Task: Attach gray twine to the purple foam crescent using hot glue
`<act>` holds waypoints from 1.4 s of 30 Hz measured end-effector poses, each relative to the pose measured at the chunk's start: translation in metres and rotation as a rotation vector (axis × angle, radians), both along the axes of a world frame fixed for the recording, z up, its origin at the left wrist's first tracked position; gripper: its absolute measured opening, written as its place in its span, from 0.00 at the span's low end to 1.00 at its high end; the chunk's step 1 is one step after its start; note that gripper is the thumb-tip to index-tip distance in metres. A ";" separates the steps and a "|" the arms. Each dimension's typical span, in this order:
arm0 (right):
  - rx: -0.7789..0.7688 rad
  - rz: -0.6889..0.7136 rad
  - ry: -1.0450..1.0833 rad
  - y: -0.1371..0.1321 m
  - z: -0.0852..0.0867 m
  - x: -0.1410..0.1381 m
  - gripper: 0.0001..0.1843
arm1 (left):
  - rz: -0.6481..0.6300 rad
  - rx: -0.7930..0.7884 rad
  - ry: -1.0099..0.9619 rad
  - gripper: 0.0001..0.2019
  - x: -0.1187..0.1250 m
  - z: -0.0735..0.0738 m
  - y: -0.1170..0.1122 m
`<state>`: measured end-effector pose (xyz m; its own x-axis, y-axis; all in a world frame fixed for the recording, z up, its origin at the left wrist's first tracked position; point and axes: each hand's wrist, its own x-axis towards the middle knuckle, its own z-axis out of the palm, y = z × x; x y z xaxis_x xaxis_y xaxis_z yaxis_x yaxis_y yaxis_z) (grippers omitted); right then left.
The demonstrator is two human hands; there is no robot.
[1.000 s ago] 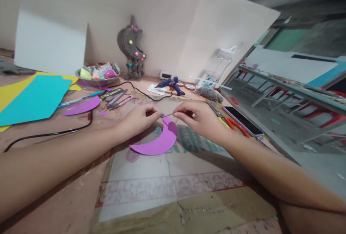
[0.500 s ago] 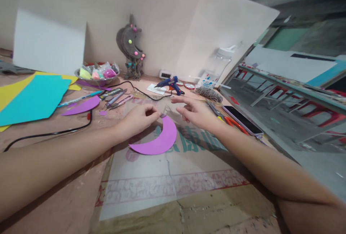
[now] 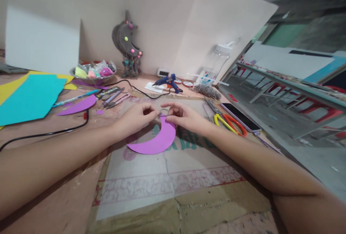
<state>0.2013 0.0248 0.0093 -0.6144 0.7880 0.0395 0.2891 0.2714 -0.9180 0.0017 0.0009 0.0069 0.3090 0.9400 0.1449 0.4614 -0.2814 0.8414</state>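
Note:
A purple crescent-shaped cutout (image 3: 154, 144) is held over the printed sheet, its curve bulging down and to the right. At its upper tip, the thumb and fingers of my left hand (image 3: 139, 118) are pinched together. My right hand (image 3: 186, 118) meets that same tip from the other side, thumb against the purple edge and index finger bent above it. A thin grey strand, apparently yarn (image 3: 164, 111), shows between the fingertips. How it sits on the cutout is partly hidden by my fingers.
Behind are a blue glue gun (image 3: 169, 81), grey yarn (image 3: 207, 91) and a clear bottle (image 3: 216, 63). Scissors (image 3: 228, 122) and a phone (image 3: 240, 117) lie right. Coloured sheets (image 3: 32, 97), a purple offcut (image 3: 78, 106), a bowl (image 3: 93, 81) and a black cord (image 3: 48, 134) are left.
My right hand has come left and down from above the sheet, and its fingers have closed in at the crescent's upper tip. My left hand keeps its pinch. The view has shifted slightly.

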 end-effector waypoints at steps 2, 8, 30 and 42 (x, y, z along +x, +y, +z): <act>0.041 -0.054 -0.019 0.001 0.000 0.000 0.18 | -0.001 0.016 0.024 0.11 0.000 0.000 0.000; 0.086 -0.168 -0.074 -0.003 0.003 -0.002 0.06 | -0.006 0.029 0.057 0.12 -0.001 -0.001 0.001; 0.249 -0.168 -0.082 0.001 -0.014 -0.001 0.09 | -0.080 0.053 0.099 0.11 -0.001 -0.001 0.001; 0.260 -0.185 -0.104 -0.001 -0.014 -0.001 0.09 | -0.128 0.058 0.096 0.11 0.000 0.000 0.000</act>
<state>0.2004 0.0234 -0.0043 -0.4731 0.8584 0.1984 0.4442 0.4268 -0.7877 0.0013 0.0005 0.0067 0.4412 0.8827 0.1620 0.4963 -0.3904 0.7754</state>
